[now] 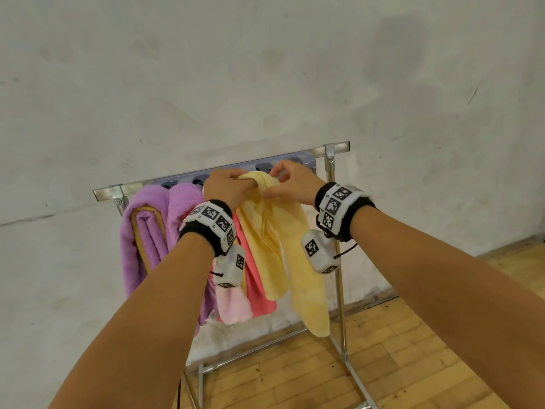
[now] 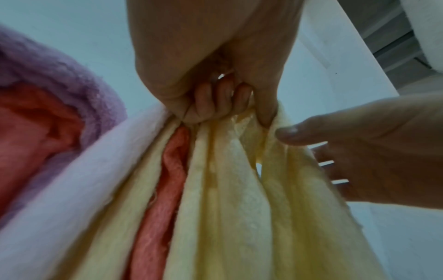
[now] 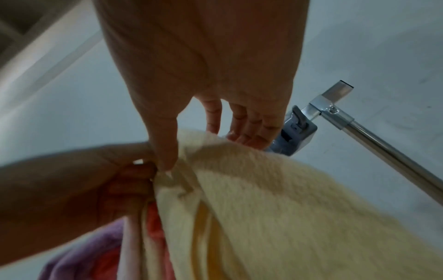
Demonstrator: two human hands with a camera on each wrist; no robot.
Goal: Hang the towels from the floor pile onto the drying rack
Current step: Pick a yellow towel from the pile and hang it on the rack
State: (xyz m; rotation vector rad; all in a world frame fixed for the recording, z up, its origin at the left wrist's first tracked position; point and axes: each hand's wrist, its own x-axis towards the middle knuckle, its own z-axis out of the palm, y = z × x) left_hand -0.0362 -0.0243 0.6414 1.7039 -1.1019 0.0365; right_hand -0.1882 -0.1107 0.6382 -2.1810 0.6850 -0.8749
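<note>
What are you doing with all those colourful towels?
A person is hanging towels on a metal drying rack by the wall. Right now both hands are at the top bar with a yellow towel: the left hand grips its bunched top, and the right hand pinches the cloth beside it, seemingly to spread it. A purple towel, a red towel and a pale pink towel already hang to the left.

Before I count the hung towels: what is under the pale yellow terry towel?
A coral towel and a pale pink one show beneath the pale yellow terry towel; the rest is covered.
</note>
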